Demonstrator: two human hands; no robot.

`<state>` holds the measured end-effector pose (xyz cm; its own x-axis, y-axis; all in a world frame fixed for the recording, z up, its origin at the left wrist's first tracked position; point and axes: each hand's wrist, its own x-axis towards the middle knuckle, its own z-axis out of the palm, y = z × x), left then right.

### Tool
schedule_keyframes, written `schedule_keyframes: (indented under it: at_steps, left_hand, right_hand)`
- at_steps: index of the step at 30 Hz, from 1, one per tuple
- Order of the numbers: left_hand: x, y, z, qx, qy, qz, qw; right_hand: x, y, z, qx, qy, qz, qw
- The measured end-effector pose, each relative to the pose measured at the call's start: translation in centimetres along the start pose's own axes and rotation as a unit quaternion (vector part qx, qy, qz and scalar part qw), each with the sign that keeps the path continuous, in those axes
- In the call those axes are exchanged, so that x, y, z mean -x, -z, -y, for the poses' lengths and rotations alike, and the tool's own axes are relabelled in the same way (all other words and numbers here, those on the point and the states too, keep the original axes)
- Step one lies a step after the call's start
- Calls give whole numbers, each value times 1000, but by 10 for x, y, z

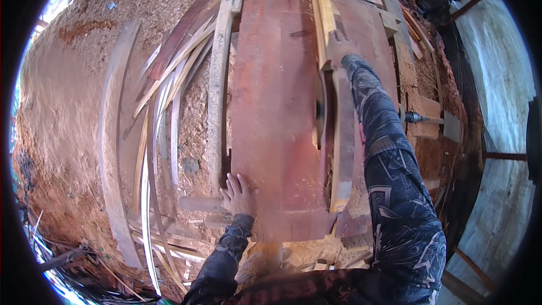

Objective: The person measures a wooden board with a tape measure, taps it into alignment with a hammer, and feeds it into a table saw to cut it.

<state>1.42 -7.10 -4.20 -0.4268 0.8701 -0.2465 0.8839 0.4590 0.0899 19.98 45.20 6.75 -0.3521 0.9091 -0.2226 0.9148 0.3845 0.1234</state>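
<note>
My left hand (pixel 238 195) lies with fingers spread at the near left edge of a reddish worn tabletop (pixel 262 107). At the far right my right hand (pixel 338 47) grips the near end of a long yellowish wooden plank (pixel 320 14); its fingers are only partly visible. The plank runs away from me over the far edge. A dark narrow slot with what looks like a thin curved saw blade (pixel 321 110) lies just nearer than the plank's end. Beside it, a long wooden guide board (pixel 342 141) runs along the right, below my right forearm.
Sawdust (pixel 68 113) covers the ground on the left. A pale beam (pixel 220 85) lines the table's left side, with loose wood strips (pixel 175 87) and a curved board (pixel 116 147) beyond. A metal shaft (pixel 415 117) sticks out at the right, near a pale sheet wall (pixel 499 79).
</note>
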Motion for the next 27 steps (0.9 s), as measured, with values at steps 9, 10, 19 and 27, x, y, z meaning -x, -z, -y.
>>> schedule_keyframes:
  at_steps: [9, 10, 19, 27]
  left_hand:
    - [-2, -6, 6, 27, -22, -26, 999]
    - [-1, -8, 10, 25, -27, -31, 999]
    - [-2, 2, 23, 31, -27, -46, 998]
    - [35, 20, 46, 70, 28, -145, 986]
  right_hand:
    - [-74, -1, 2, -56, -46, 79, 994]
    - [-74, -6, 8, -56, -78, 64, 993]
    - [4, 181, 53, -29, -52, -82, 995]
    - [326, 338, 75, -11, 187, -9, 982]
